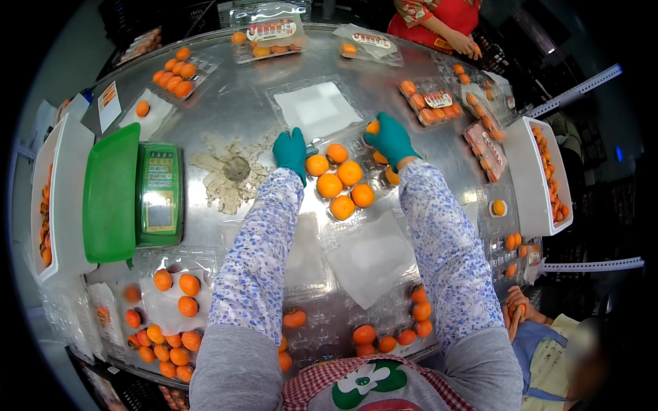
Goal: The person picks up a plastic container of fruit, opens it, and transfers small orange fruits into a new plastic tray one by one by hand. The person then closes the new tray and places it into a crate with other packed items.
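My left hand (291,153), in a teal glove, grips the left edge of a clear plastic tray (329,205); its fingertips are partly hidden. Several orange persimmons (329,185) sit in the middle of this tray. My right hand (393,137), gloved alike, has its fingers around a persimmon (373,127) at the upper right. Two more persimmons show partly beneath and beside that hand. Just beyond my hands lies another clear tray with a white liner sheet (317,109). Nearer me, between my forearms, a white sheet (371,257) rests over clear plastic.
A green scale (159,195) and a white foam box (64,200) stand at left; another foam box (537,174) stands at right. Loose persimmons (169,349) and packed trays (432,101) surround the steel table (205,113). Two co-workers' hands (465,45) (515,308) are at the right.
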